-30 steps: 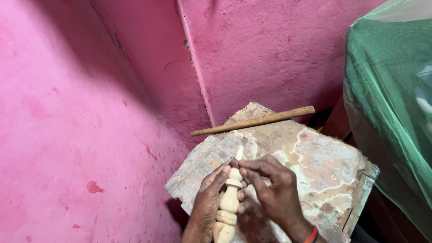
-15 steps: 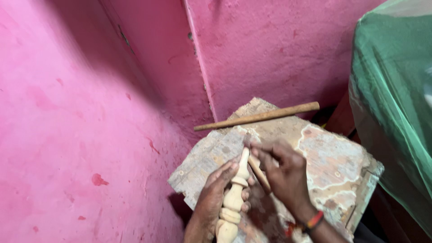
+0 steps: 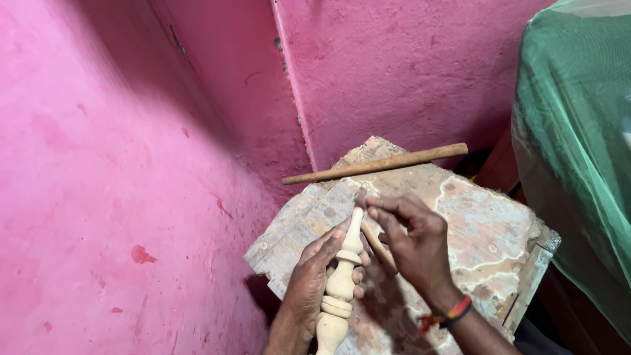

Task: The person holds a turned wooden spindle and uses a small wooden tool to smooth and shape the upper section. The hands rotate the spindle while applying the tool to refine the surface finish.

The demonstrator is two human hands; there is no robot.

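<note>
Left hand (image 3: 315,276) grips turned wooden spindle (image 3: 338,289), fingers wrapped round its bulbous middle, spindle upright over worn wooden surface (image 3: 486,223). Right hand (image 3: 414,243) holds thin stick-like tool (image 3: 378,246), fingers pinched near spindle's tip. Wooden rod (image 3: 374,164) lies across surface's far edge, against pink wall (image 3: 394,66). Green netting (image 3: 578,144) hangs at right.

**One head-worn camera, looking down into a pink corner**

There is a single view, from the person's head, tilted steeply down and forward. It sits close over both hands, low in the frame above a worn wooden tabletop (image 3: 473,223). It faces the corner where two pink walls (image 3: 98,184) meet. A green net (image 3: 578,144) fills the right edge. No second view overlaps it.
</note>
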